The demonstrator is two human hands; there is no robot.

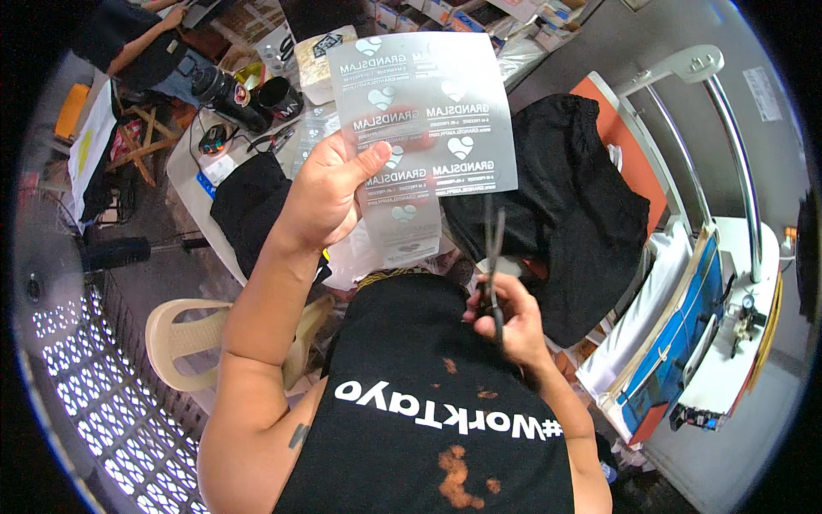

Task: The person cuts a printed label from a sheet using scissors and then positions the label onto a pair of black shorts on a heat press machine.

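Observation:
My left hand (334, 186) holds up a translucent film sheet (475, 148) printed with rows of white hearts and lettering, pinched between thumb and fingers. A narrower strip of the film hangs down below the hand. Lower and to the right, my right hand (507, 315) grips a pair of scissors (493, 257); their blades point up, just below the sheet's bottom edge and apart from it, and are blurred by motion. Black fabric garments (552, 212) lie behind the scissors, and a folded black cloth (253, 205) lies left of my left wrist.
A black bottle (225, 96) and a dark mug (280, 99) stand on the white table (192, 164). At right is a heat-press machine (745, 154) with metal tubes. A plastic chair (186, 340) stands at lower left. Another person's arm (138, 51) shows at upper left.

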